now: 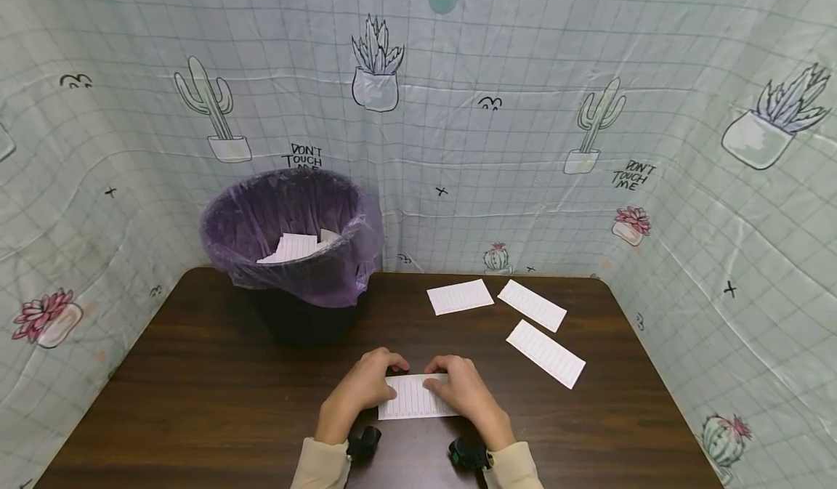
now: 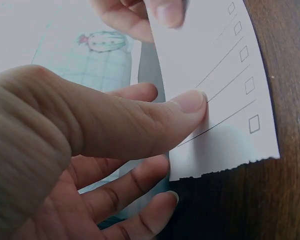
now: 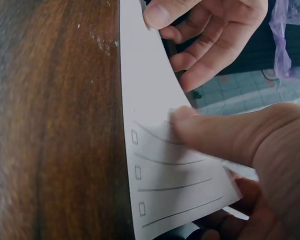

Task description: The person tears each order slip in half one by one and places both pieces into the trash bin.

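Low over the near middle of the table, both hands hold a white checklist slip (image 1: 413, 400) printed with ruled lines and small boxes. My left hand (image 1: 366, 384) pinches its left end, the thumb on the printed face and fingertips at the far edge. In the left wrist view, the slip (image 2: 235, 90) has a ragged torn short edge. My right hand (image 1: 467, 391) pinches the right part between thumb and fingers. The right wrist view shows the slip (image 3: 150, 90) bending there; the right thumb (image 3: 225, 132) is slightly blurred, and some fingers are hidden under the paper.
A dark bin with a purple liner (image 1: 294, 285) stands at the back left, holding several paper pieces (image 1: 297, 247). Three lined slips lie at the back right: one slip (image 1: 461, 297), another slip (image 1: 532, 306) and a nearer slip (image 1: 546, 353). A patterned curtain (image 1: 418, 147) surrounds the wooden table (image 1: 196, 402).
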A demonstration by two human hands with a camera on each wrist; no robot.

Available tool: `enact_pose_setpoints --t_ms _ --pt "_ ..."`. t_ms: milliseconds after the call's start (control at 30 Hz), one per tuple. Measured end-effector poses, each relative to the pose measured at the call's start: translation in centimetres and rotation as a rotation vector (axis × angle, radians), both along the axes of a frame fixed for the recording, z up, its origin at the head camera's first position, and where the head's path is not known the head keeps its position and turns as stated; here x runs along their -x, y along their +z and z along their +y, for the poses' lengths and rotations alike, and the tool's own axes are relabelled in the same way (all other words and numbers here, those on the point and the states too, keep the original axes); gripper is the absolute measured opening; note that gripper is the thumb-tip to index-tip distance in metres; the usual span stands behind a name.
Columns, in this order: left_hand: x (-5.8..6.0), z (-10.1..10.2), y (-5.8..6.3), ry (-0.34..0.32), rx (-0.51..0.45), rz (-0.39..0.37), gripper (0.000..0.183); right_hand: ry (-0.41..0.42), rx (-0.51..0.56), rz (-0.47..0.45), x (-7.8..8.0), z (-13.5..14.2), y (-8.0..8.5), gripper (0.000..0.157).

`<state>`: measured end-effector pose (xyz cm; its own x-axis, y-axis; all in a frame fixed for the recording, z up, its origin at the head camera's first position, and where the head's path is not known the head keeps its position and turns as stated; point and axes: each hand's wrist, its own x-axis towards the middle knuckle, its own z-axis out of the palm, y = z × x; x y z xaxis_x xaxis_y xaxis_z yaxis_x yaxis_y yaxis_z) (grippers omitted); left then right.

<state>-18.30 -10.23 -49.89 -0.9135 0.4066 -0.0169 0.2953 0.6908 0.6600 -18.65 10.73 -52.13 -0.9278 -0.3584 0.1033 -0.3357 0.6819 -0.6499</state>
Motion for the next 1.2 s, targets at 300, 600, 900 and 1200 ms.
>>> enact_pose_setpoints --t_ms 300,600,900,1200 --pt "0.09 -0.19 0.14 0.032 0.013 -0.001 0.038 -0.027 0.041 0.023 0.34 0.14 -0.26 0.007" --pt "0.01 -0.45 0.23 0.072 -0.004 0.011 0.028 -0.032 0.072 0.048 0.40 0.41 -0.12 0.008" --pt "0.39 -0.07 -0.11 0.009 -0.146 0.085 0.013 -0.019 0.134 0.081 0.29 0.38 0.37 0.007" --pt "0.56 0.14 -0.13 0.005 -0.213 0.115 0.009 -0.010 0.178 0.062 0.25 0.35 0.60 0.007"
